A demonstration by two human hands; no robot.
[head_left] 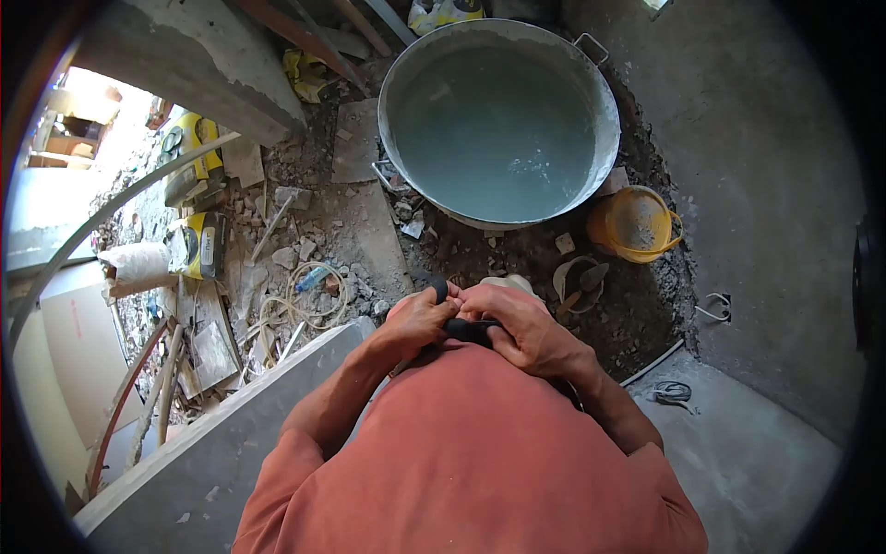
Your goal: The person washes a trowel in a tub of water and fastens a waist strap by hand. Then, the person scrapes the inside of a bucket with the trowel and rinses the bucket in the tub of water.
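On the near side of the basin (606, 129), a black strap (471, 331) is being pinched by the curled left hand (420, 323) and right hand (528, 325), lying crosswise between them, neither being clearly nearer.

I've got a blk strap-like thing (469, 331) at my waist, showing as 2 bits, 1 curving up at my L hand (417, 325), 1 lying crosswise btwn it & my R hand (524, 325), rest hidden.
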